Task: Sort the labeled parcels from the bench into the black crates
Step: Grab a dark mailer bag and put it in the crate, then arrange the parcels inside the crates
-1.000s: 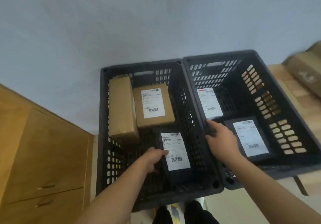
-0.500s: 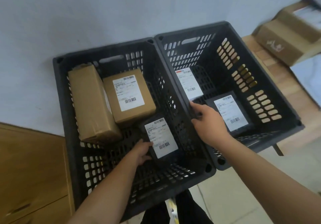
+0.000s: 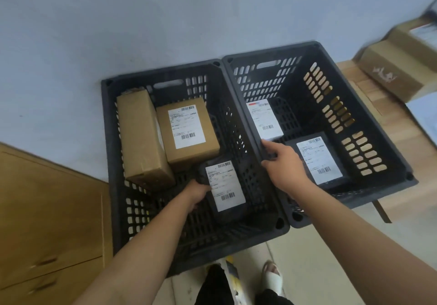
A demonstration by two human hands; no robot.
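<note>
Two black crates stand side by side against the wall. In the left crate [image 3: 111, 143] my left hand [image 3: 197, 192] grips the left edge of a black labelled parcel [image 3: 224, 186], low inside the crate. Beside it lie a plain cardboard box [image 3: 139, 139] and a labelled cardboard box [image 3: 186, 129]. My right hand [image 3: 283, 162] grips the rim shared between the crates, on the right crate [image 3: 383, 139] side. That crate holds a black parcel [image 3: 318, 160] with a white label and another labelled parcel [image 3: 263, 119] leaning on its left wall.
A wooden bench [image 3: 378, 115] runs to the right behind the right crate, carrying cardboard boxes [image 3: 397, 68]. A wooden cabinet [image 3: 47, 222] stands at the left. My feet [image 3: 272, 276] show on the tiled floor below the crates.
The camera view shifted, moving the crates around in frame. My left hand keeps hold of the black parcel inside the left crate; my right hand stays on the crate rim.
</note>
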